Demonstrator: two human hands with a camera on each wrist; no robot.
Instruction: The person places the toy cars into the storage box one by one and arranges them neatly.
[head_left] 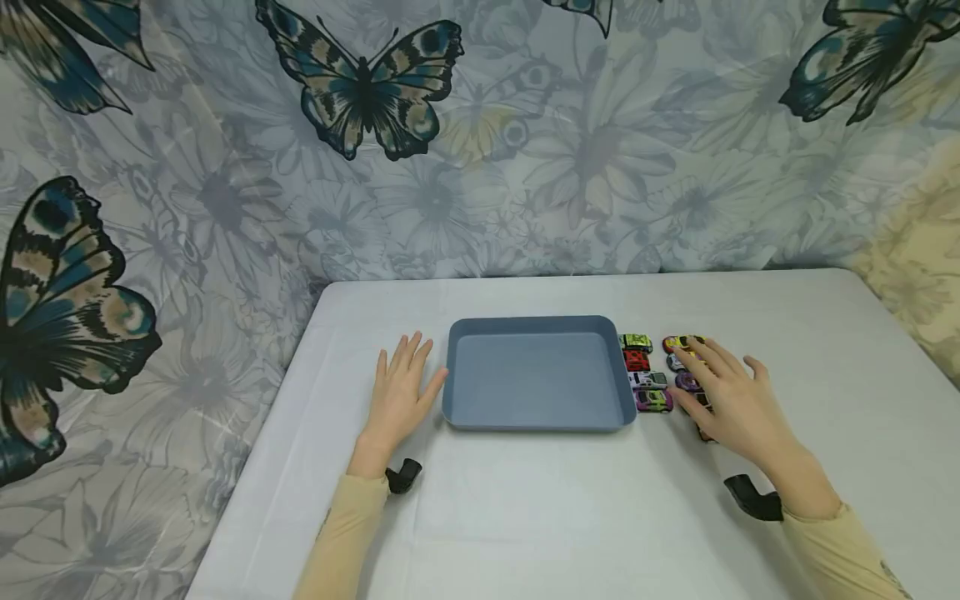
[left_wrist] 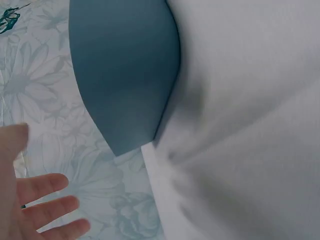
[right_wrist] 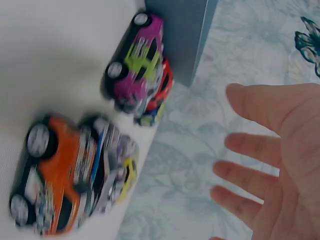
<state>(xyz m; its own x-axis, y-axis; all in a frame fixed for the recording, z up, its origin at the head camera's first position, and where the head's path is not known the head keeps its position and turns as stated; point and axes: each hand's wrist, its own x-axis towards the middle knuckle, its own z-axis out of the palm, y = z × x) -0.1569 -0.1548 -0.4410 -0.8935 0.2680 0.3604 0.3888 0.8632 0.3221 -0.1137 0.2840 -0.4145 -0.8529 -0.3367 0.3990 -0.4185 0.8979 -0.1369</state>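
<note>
My left hand (head_left: 396,398) is spread flat beside the left edge of a blue-grey tray (head_left: 540,375), its thumb close to the rim. Nothing is in its grasp. Along the tray's right side lies a column of toy cars: a yellow-green one (head_left: 637,342), a red one (head_left: 636,360), a white one (head_left: 648,380) and a purple-and-green one (head_left: 654,401). My right hand (head_left: 738,408), fingers apart, is over a second column and partly hides it. In the right wrist view that column includes an orange toy car (right_wrist: 60,170); this hand's fingers hold nothing.
A white cloth covers the table (head_left: 510,517). Behind it hangs a fabric backdrop (head_left: 585,167) printed with flowers and butterflies. A black strap piece (head_left: 403,476) sticks out at the left wrist and another (head_left: 752,498) at the right wrist.
</note>
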